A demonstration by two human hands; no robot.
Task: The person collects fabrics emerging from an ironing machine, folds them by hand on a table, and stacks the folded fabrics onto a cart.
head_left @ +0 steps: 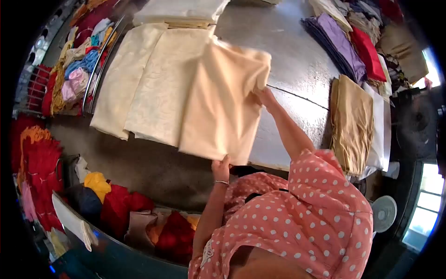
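Observation:
A peach cloth (223, 102), folded into a long panel, hangs between my two hands over the table's near edge. My left hand (220, 169) is closed on its bottom edge, thumb uppermost. Higher up, my right hand (264, 96) grips the cloth's right side, where the fabric bunches into soft folds. The cloth's far end is blurred. Just left of it lie a cream patterned cloth (160, 88) and another folded cream cloth (123, 79), side by side, both hanging past the table edge.
Folded cloths in gold (351, 123), red (367, 53) and purple (341, 46) line the right of the metal table (297, 69). More cream cloth (179, 10) is stacked at the back. A bin (116, 251) of coloured cloths stands lower left. A white fan (384, 214) is at right.

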